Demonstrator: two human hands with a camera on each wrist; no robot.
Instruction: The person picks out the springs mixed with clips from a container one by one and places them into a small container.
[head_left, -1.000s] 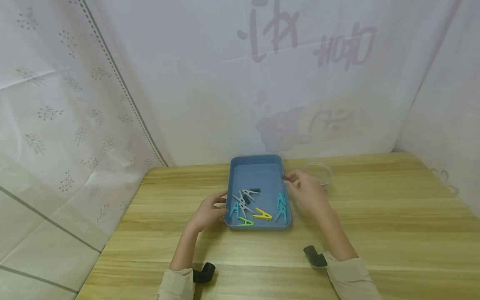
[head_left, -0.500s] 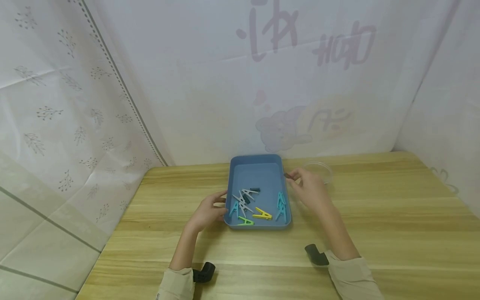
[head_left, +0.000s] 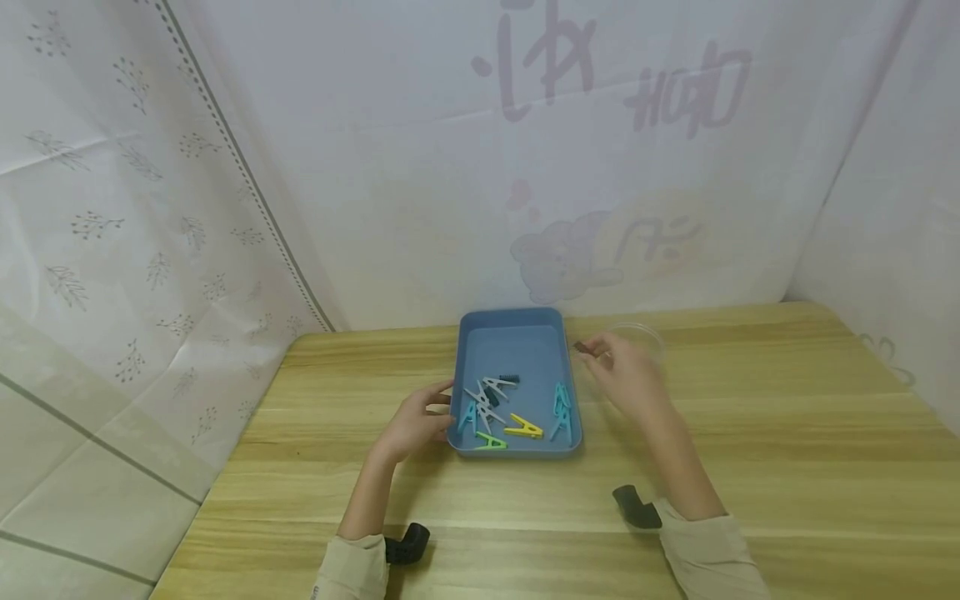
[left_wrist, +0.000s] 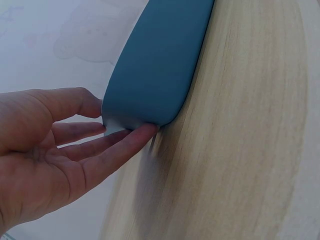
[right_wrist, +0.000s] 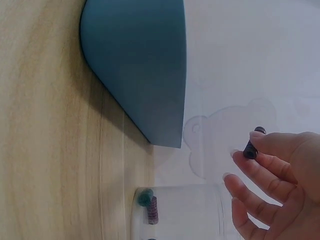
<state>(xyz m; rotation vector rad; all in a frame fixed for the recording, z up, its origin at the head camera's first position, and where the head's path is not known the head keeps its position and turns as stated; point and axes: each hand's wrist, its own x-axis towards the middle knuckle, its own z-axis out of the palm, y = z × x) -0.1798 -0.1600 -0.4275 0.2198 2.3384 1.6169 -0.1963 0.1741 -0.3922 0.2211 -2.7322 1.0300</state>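
My right hand [head_left: 624, 379] pinches a small dark ridged cylinder [right_wrist: 254, 144] between thumb and fingertip, held up just right of the blue tray [head_left: 517, 346]. On the tray's left side, my left hand [head_left: 412, 427] touches the outer wall with extended fingers, as the left wrist view shows. Inside the tray lie grey clothespins [head_left: 488, 414], a yellow clothespin [head_left: 525, 427], a green clothespin [head_left: 491, 442] and several light-blue clothespins [head_left: 562, 400]. Dark ridged cylinders [head_left: 509, 378] lie among the grey ones.
Behind my right hand stands a clear round container [right_wrist: 185, 210]; a green piece [right_wrist: 145, 197] and a purple ridged piece [right_wrist: 153, 211] are in it. A wooden table [head_left: 787, 433] carries everything, with a printed white curtain [head_left: 420, 208] behind it.
My right hand has drawn slightly right and back from the tray's right rim, with the dark cylinder still pinched. My left hand and the tray have barely moved.
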